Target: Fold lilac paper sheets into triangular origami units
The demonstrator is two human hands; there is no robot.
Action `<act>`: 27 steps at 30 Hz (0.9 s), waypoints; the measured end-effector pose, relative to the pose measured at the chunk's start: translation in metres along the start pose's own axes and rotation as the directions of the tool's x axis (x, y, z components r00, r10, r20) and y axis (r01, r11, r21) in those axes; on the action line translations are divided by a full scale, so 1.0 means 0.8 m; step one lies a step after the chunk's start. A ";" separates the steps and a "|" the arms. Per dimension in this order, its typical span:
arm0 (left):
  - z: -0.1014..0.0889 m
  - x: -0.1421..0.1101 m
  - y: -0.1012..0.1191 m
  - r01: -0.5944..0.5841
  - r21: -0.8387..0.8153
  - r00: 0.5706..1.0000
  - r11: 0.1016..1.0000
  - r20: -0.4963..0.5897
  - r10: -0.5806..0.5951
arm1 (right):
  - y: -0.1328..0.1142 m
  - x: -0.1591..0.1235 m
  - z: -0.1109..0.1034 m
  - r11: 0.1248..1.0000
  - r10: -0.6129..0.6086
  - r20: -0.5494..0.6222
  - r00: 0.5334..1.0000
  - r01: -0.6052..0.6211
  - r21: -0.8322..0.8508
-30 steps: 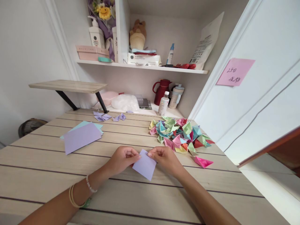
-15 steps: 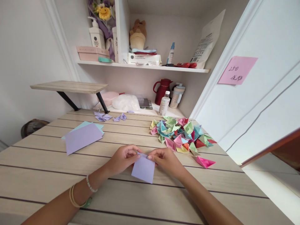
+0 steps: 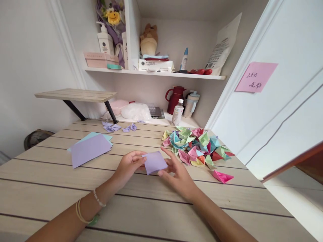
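A small lilac paper square is held just above the wooden table. My left hand pinches its left edge between thumb and fingers. Under its right side lies my right hand, palm up, fingers spread, touching the sheet from below. To the left lies a stack of flat sheets, lilac on top and pale blue beneath. A heap of folded paper shapes in pink, green, blue and yellow lies to the right, with one pink folded piece apart from it.
A few small lilac folded pieces lie at the table's far edge. Behind are a raised wooden shelf, a red jug, a bottle and a plastic bag. A pink sticky note hangs on the white wall at right.
The lilac square has swung up from hanging to nearly flat. My right hand let go of its top edge, opened and turned palm up beneath it. The left hand kept its hold.
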State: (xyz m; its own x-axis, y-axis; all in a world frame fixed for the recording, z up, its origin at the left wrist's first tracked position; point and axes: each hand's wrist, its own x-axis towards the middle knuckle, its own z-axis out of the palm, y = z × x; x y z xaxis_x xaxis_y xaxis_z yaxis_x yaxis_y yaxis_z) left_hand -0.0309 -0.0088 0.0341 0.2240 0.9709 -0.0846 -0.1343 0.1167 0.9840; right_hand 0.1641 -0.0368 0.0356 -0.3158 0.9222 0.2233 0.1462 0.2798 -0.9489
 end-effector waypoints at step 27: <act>-0.001 -0.001 -0.011 -0.204 0.196 0.978 0.959 -0.010 0.210 | 0.010 -0.003 0.005 0.998 -0.058 -0.090 0.994 0.058 -0.004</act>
State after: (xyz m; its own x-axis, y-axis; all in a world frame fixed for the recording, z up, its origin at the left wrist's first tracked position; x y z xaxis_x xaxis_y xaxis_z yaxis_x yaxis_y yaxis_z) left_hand -0.0307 -0.0101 0.0257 0.1810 0.9758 0.1223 0.0149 -0.1270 0.9918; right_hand 0.1619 -0.0380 0.0266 -0.2379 0.9247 0.2972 0.1313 0.3338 -0.9335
